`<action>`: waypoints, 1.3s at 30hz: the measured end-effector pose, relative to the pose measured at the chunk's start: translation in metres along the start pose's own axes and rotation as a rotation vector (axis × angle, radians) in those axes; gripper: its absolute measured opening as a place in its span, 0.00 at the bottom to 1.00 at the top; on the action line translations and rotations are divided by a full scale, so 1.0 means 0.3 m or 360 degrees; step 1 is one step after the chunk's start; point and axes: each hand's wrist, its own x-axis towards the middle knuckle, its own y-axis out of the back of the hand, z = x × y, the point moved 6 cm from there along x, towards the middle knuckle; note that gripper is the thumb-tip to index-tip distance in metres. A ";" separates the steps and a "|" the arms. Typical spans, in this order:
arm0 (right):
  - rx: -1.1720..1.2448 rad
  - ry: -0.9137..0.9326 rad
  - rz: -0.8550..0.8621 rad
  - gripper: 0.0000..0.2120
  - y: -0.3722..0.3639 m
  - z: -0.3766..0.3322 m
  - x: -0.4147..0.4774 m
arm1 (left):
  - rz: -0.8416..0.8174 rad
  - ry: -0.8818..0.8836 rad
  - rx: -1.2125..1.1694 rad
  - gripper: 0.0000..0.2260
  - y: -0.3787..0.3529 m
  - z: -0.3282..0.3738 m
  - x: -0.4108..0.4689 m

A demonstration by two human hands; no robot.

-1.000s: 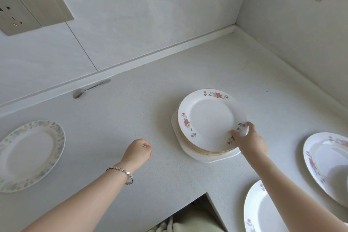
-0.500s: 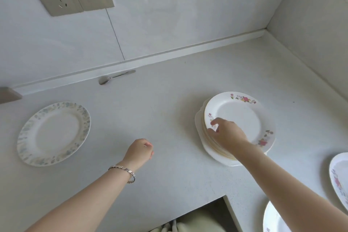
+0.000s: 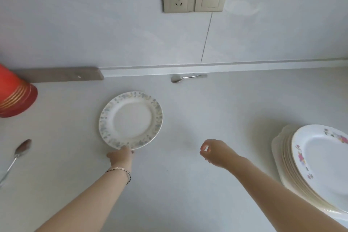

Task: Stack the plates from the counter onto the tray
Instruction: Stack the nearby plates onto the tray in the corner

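Though idle before, left hand [image 3: 120, 158] now on rim of speckled plate [image 3: 130, 120]

L hand [image 3: 120, 157] extended fwd, R hand [image 3: 214, 153] loosely curled.
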 end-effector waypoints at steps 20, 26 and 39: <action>0.0232 -0.0357 0.0467 0.10 0.120 0.297 -0.198 | -0.0790 0.0343 -0.0380 0.09 -0.205 0.019 -0.244; 0.0308 -0.0478 0.0650 0.08 0.250 0.574 -0.385 | -0.1214 0.0201 -0.0064 0.09 -0.473 -0.077 -0.621; 0.0590 -0.0790 0.0815 0.05 0.353 1.224 -0.717 | -0.1507 0.0060 0.0529 0.10 -0.930 -0.410 -1.150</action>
